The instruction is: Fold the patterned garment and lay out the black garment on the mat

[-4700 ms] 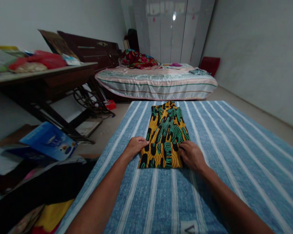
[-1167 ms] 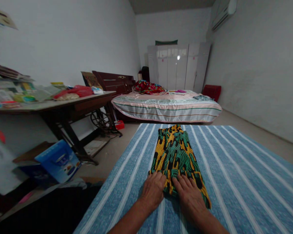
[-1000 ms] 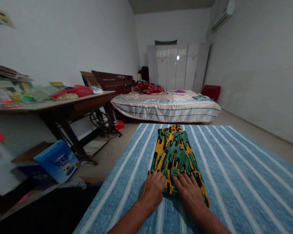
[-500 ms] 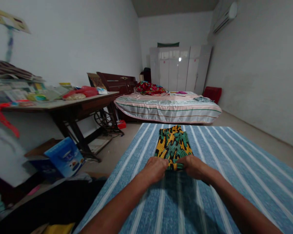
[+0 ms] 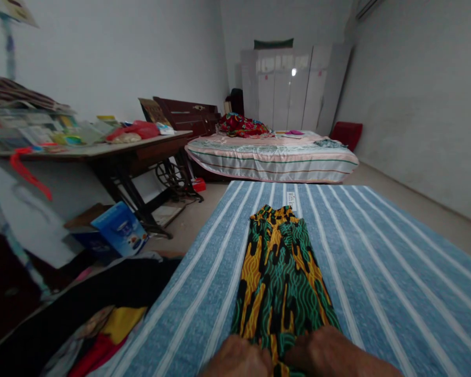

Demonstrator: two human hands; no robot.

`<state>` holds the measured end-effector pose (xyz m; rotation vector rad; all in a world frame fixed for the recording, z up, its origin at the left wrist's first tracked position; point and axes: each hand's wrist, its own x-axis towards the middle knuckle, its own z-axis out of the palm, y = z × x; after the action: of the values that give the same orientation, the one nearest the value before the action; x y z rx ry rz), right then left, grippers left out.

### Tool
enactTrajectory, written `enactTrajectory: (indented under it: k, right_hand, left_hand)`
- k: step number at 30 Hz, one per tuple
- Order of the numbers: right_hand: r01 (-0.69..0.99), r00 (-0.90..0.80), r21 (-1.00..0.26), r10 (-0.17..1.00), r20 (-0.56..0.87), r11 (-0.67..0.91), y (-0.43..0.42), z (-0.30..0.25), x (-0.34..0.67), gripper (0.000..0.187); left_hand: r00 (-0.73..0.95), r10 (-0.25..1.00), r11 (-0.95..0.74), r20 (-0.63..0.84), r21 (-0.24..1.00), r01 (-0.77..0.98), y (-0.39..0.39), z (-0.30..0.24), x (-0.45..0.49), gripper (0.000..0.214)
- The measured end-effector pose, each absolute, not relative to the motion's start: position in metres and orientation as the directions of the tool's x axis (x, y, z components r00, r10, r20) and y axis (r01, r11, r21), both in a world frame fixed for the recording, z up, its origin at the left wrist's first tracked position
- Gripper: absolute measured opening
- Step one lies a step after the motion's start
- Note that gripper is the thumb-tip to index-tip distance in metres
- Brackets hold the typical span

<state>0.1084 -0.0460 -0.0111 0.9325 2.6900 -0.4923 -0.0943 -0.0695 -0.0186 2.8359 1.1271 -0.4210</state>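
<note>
The word "With" is printed in dark letters on a pale patch (image 5: 290, 200) at the far end of the striped cover (image 5: 377, 272). It is set sideways, read from top to bottom; the letters after it, seemingly "lo", cannot be made out with certainty near the top edge of the patterned garment (image 5: 286, 277). Pale lettering is borne by the blue box (image 5: 121, 228), too small to be read.

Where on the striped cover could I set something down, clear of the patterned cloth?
The widest bare patch of the striped cover lies right of the patterned cloth, out to the cover's right edge. A narrower strip runs between the cloth and the left edge. The near middle is crowded: left hand and right hand are on the cloth.
</note>
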Motion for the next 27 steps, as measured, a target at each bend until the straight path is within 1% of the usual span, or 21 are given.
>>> enactTrajectory:
  k: [3, 5, 7, 10, 14, 16, 19, 21, 23, 25, 27]
  right_hand:
    - [0.646, -0.763, -0.369, 0.552, -0.336, 0.668, -0.041, 0.014, 0.112, 0.025]
    - [0.651, -0.758, -0.452, 0.550, -0.350, 0.610, -0.038, 0.031, 0.116, 0.025]
    - [0.638, -0.764, -0.533, 0.542, -0.350, 0.555, -0.033, 0.041, 0.120, 0.023]
    - [0.571, -0.805, -0.655, 0.492, -0.331, 0.494, -0.018, 0.040, 0.126, 0.020]
    - [0.516, -0.834, -0.756, 0.439, -0.335, 0.402, 0.022, 0.032, 0.131, 0.014]
    - [0.496, -0.840, -0.790, 0.430, -0.331, 0.360, 0.047, 0.037, 0.134, 0.014]
    - [0.480, -0.838, -0.813, 0.447, -0.313, 0.331, 0.088, 0.052, 0.137, 0.017]
    - [0.500, -0.813, -0.799, 0.498, -0.300, 0.335, 0.116, 0.056, 0.138, 0.018]
    - [0.565, -0.757, -0.746, 0.581, -0.300, 0.352, 0.140, 0.049, 0.137, 0.018]
    - [0.645, -0.687, -0.664, 0.669, -0.286, 0.379, 0.159, 0.031, 0.135, 0.017]
    - [0.664, -0.662, -0.628, 0.710, -0.241, 0.407, 0.169, 0.013, 0.133, 0.019]
  left_hand:
    - [0.706, 0.630, -0.755, -0.324, -0.043, 0.654, -0.062, -0.004, -0.091, 0.006]
    - [0.694, 0.615, -0.750, -0.374, -0.005, 0.662, -0.058, 0.014, -0.089, 0.007]
    - [0.684, 0.618, -0.729, -0.388, 0.042, 0.683, -0.053, 0.035, -0.087, 0.010]
    - [0.687, 0.622, -0.713, -0.375, 0.091, 0.695, -0.038, 0.061, -0.084, 0.015]
    - [0.735, 0.525, -0.734, -0.429, 0.209, 0.646, 0.003, 0.082, -0.080, 0.011]
    - [0.732, 0.511, -0.739, -0.451, 0.206, 0.642, 0.030, 0.090, -0.077, 0.011]
    - [0.721, 0.521, -0.738, -0.457, 0.183, 0.649, 0.074, 0.100, -0.072, 0.016]
    - [0.717, 0.549, -0.730, -0.431, 0.171, 0.662, 0.104, 0.098, -0.068, 0.016]
    - [0.673, 0.615, -0.700, -0.411, 0.110, 0.706, 0.129, 0.089, -0.064, 0.016]
    - [0.613, 0.683, -0.653, -0.397, 0.044, 0.756, 0.145, 0.073, -0.061, 0.017]
    - [0.578, 0.720, -0.620, -0.385, 0.019, 0.785, 0.153, 0.057, -0.061, 0.020]
